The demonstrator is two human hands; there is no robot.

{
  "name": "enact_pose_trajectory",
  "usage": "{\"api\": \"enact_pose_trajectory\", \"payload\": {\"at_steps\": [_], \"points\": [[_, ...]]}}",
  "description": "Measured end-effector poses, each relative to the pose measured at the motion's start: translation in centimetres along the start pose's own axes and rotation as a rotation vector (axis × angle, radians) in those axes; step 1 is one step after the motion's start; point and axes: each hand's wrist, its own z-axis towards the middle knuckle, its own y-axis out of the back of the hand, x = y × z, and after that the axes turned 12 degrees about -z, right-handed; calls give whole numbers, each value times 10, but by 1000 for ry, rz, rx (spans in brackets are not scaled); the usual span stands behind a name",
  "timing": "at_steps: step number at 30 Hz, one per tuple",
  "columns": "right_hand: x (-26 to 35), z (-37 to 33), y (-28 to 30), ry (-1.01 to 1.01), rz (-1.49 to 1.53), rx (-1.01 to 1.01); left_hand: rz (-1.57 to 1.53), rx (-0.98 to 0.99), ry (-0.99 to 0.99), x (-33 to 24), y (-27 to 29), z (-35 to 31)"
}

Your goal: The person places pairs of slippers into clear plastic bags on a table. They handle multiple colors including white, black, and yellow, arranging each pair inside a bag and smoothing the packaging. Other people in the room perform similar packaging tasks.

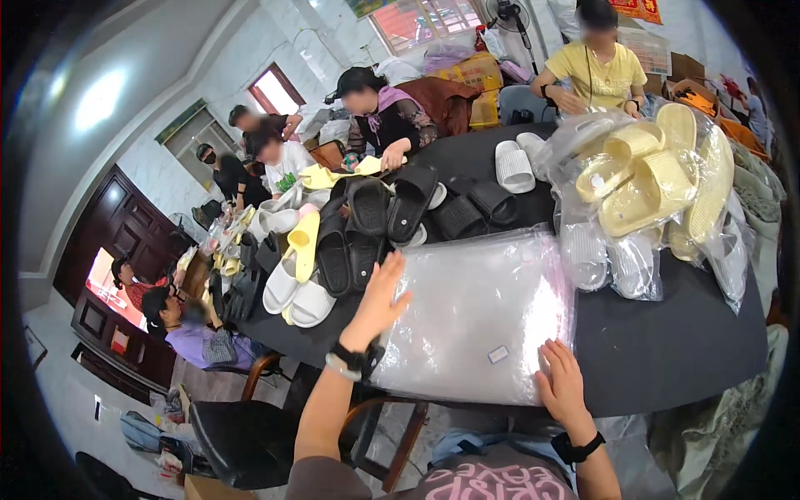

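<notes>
The person's left hand [377, 293] is open, fingers spread, at the left edge of a stack of clear plastic bags [454, 308]; the right hand [562, 383], open too, rests by its near right corner. The stack lies flat on the black desk [667, 358], between loose slippers [332, 254] and bagged slippers [646, 204].

I can pass the right hand [563, 387] over the dark tabletop [658, 354] to its right, short of the bagged yellow slippers [646, 202]; beyond the left hand [377, 306], I find black slippers [335, 260] blocking the way.
</notes>
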Motion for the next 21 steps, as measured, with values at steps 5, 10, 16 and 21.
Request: {"api": "enact_pose_trajectory", "payload": {"at_steps": [5,10,16,21], "points": [[4,1,-1,23,-7,-7,259,223,178,-6,-23,-81],[8,3,0,25,-57,13,247,181,371,14,-53,-124],[8,7,1,32,-33,33,101,85,348,48,-79,-143],[-30,15,23,-229,211,-203,-419,-301,400,64,-43,-135]]}}
